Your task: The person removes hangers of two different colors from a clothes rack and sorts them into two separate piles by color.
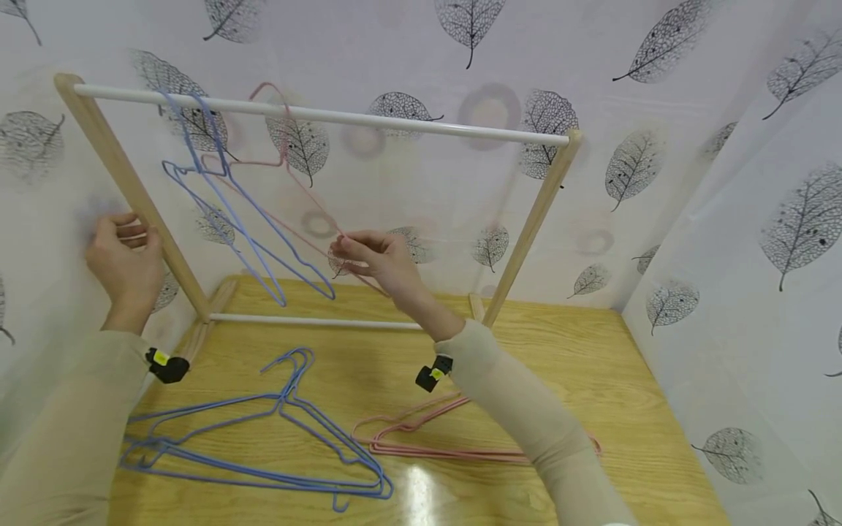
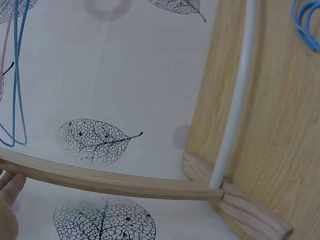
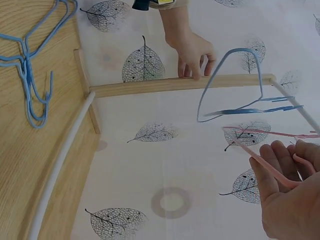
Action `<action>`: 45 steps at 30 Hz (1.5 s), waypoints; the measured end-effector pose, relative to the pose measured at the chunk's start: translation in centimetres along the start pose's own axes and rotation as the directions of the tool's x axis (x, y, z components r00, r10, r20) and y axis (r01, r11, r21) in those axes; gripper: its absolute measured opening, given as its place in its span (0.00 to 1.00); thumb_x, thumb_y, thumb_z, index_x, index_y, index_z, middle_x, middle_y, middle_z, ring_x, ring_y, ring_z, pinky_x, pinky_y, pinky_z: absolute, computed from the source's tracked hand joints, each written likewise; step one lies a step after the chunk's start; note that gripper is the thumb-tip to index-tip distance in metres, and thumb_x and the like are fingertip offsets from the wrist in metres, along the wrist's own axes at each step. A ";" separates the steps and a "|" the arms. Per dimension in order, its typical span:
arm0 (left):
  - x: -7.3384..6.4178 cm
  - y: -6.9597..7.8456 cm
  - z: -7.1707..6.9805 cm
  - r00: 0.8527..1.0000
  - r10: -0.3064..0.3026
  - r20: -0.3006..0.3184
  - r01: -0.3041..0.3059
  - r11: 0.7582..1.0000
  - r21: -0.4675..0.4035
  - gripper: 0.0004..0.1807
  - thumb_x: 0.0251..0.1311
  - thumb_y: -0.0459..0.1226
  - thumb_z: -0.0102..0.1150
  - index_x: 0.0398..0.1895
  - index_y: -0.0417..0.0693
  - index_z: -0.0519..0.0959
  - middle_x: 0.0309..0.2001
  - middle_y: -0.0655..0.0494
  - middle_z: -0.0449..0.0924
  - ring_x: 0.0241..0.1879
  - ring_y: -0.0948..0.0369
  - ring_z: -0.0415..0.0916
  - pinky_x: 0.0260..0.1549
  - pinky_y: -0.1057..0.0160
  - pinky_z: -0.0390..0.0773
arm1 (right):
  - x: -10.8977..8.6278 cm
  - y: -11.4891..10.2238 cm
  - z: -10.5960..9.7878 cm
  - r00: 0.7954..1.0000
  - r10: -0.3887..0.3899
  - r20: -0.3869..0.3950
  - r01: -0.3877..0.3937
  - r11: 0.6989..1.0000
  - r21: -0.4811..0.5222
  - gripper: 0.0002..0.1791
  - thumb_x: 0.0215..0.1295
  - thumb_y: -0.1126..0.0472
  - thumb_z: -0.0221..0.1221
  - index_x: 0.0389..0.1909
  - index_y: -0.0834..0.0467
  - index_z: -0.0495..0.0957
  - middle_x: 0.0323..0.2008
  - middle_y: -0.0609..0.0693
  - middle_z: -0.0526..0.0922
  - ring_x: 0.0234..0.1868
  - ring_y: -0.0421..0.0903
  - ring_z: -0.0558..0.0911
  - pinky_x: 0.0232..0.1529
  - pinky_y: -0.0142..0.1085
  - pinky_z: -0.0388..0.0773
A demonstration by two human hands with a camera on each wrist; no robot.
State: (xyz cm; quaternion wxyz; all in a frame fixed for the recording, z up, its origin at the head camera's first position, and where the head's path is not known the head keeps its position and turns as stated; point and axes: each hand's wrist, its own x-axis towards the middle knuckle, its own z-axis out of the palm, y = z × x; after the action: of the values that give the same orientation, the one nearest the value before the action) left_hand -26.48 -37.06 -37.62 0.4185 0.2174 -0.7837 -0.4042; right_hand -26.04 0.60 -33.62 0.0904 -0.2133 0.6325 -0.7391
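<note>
A pink hanger (image 1: 309,192) has its hook over the white top rod (image 1: 421,126) of a wooden rack. My right hand (image 1: 388,267) pinches that hanger near its lower corner, tilting its body toward the right. In the right wrist view the pink wire runs between the thumb and fingers of my right hand (image 3: 292,192). At the rack's left wooden post (image 1: 131,169), my left hand (image 1: 128,256) holds the post's side with bent fingers and thumb. Two blue hangers (image 1: 246,191) hang on the rod between the left post and the pink hanger.
Several blue hangers (image 1: 283,400) lie overlapped on the wood-grain table (image 1: 566,351) at the front left. A pile of pink hangers (image 1: 447,454) lies right of them, partly behind my right forearm. The lower white rod (image 1: 316,321) joins the posts near the tabletop.
</note>
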 end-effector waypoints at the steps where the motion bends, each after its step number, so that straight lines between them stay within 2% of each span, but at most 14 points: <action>1: 0.0 0.0 0.0 1.000 -0.005 0.001 0.005 1.000 0.005 0.17 0.71 0.42 0.59 0.59 0.47 0.82 0.34 0.88 0.65 0.32 0.90 0.67 0.38 0.85 0.72 | 0.0 -0.1 -0.1 1.000 -0.003 0.003 0.003 1.000 -0.001 0.15 0.77 0.65 0.59 0.56 0.71 0.82 0.54 0.64 0.89 0.48 0.40 0.91 0.64 0.55 0.85; 7: -0.1 0.2 -0.1 1.000 -0.016 0.011 0.016 1.000 0.010 0.18 0.71 0.41 0.59 0.60 0.45 0.81 0.34 0.87 0.65 0.32 0.90 0.66 0.37 0.86 0.71 | -0.4 -1.0 -1.2 0.999 -0.039 0.016 0.039 0.999 -0.029 0.15 0.78 0.66 0.58 0.56 0.73 0.81 0.53 0.64 0.89 0.45 0.37 0.90 0.58 0.49 0.89; 14: -0.3 0.4 -0.3 1.000 -0.008 0.013 0.008 1.000 0.017 0.18 0.71 0.42 0.59 0.60 0.47 0.82 0.41 0.73 0.79 0.32 0.90 0.66 0.37 0.85 0.72 | -1.4 -2.1 -2.9 0.998 -0.060 -0.002 0.059 0.996 -0.070 0.16 0.78 0.65 0.58 0.57 0.74 0.81 0.51 0.65 0.89 0.44 0.38 0.92 0.54 0.47 0.90; 17: -0.2 0.4 -0.3 1.000 -0.006 0.008 0.006 1.000 0.019 0.18 0.71 0.42 0.59 0.60 0.46 0.82 0.42 0.71 0.82 0.32 0.91 0.66 0.36 0.86 0.71 | -1.8 -2.5 -3.6 0.998 -0.059 -0.008 0.059 0.996 -0.066 0.17 0.78 0.65 0.58 0.58 0.75 0.80 0.49 0.60 0.91 0.45 0.39 0.92 0.53 0.46 0.91; 21: 0.0 0.4 -0.1 1.000 -0.005 0.001 0.005 1.000 0.026 0.18 0.71 0.40 0.59 0.59 0.46 0.82 0.46 0.62 0.86 0.31 0.91 0.65 0.36 0.86 0.69 | -2.5 -2.8 -4.7 0.998 -0.062 -0.015 0.061 0.997 -0.048 0.17 0.78 0.65 0.58 0.57 0.74 0.80 0.44 0.49 0.93 0.46 0.41 0.92 0.53 0.46 0.91; 24: 0.0 0.3 -0.2 1.000 0.000 0.002 0.000 1.000 0.021 0.18 0.70 0.41 0.59 0.59 0.45 0.82 0.44 0.66 0.85 0.31 0.91 0.65 0.36 0.86 0.70 | -3.1 -3.2 -5.5 0.997 -0.080 -0.011 0.079 0.996 -0.051 0.16 0.78 0.65 0.58 0.56 0.74 0.80 0.42 0.44 0.93 0.47 0.41 0.92 0.53 0.46 0.91; 27: -0.1 0.1 -0.3 1.000 0.001 0.008 -0.001 1.000 0.014 0.18 0.70 0.42 0.59 0.59 0.46 0.82 0.38 0.80 0.75 0.31 0.91 0.66 0.36 0.86 0.71 | -3.7 -3.6 -6.3 0.996 -0.091 -0.007 0.091 0.994 -0.059 0.14 0.79 0.65 0.57 0.55 0.70 0.82 0.42 0.42 0.92 0.48 0.41 0.92 0.54 0.46 0.91; 32: -0.1 0.0 -0.3 1.000 0.000 0.016 -0.001 1.000 0.016 0.19 0.71 0.44 0.59 0.60 0.46 0.82 0.39 0.78 0.76 0.32 0.90 0.66 0.36 0.85 0.70 | -5.0 -3.9 -7.7 0.996 -0.089 -0.013 0.088 0.994 -0.065 0.10 0.78 0.64 0.58 0.50 0.57 0.87 0.43 0.44 0.92 0.49 0.42 0.92 0.53 0.45 0.91; 34: -0.1 -0.1 -0.3 1.000 -0.003 0.018 0.003 1.000 0.017 0.19 0.71 0.44 0.59 0.60 0.46 0.82 0.39 0.79 0.76 0.32 0.90 0.66 0.36 0.85 0.70 | -5.6 -4.0 -8.3 0.996 -0.086 -0.019 0.084 0.994 -0.071 0.10 0.78 0.64 0.58 0.50 0.58 0.88 0.43 0.44 0.93 0.49 0.42 0.92 0.52 0.44 0.91; 38: 0.0 -0.1 -0.2 1.000 -0.011 0.022 0.011 1.000 0.014 0.19 0.70 0.44 0.59 0.60 0.46 0.82 0.35 0.86 0.68 0.32 0.90 0.66 0.36 0.85 0.70 | -7.1 -4.4 -9.7 0.997 -0.075 -0.030 0.072 0.994 -0.080 0.10 0.78 0.65 0.58 0.49 0.58 0.88 0.42 0.44 0.93 0.48 0.41 0.92 0.50 0.42 0.92; 41: 0.0 -0.1 -0.1 1.000 -0.014 0.019 0.014 1.000 0.007 0.18 0.70 0.42 0.59 0.60 0.48 0.82 0.38 0.81 0.75 0.32 0.90 0.66 0.37 0.85 0.71 | -8.3 -4.5 -10.8 0.998 -0.061 -0.027 0.058 0.995 -0.079 0.10 0.78 0.66 0.58 0.48 0.57 0.88 0.42 0.44 0.93 0.47 0.41 0.93 0.49 0.41 0.92; 45: 0.1 -0.3 0.0 1.000 -0.003 -0.001 0.002 1.000 -0.020 0.16 0.69 0.39 0.59 0.58 0.49 0.82 0.40 0.76 0.80 0.31 0.91 0.67 0.37 0.87 0.73 | -9.8 -4.3 -12.3 0.998 -0.055 -0.009 0.054 0.996 -0.070 0.11 0.78 0.67 0.57 0.48 0.60 0.88 0.42 0.45 0.93 0.46 0.42 0.93 0.48 0.41 0.92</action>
State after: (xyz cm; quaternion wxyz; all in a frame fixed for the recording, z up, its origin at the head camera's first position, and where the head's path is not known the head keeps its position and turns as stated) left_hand -26.50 -37.27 -37.79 0.4205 0.2144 -0.7792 -0.4124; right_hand -22.03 16.40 -32.78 0.0592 -0.2295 0.6524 -0.7199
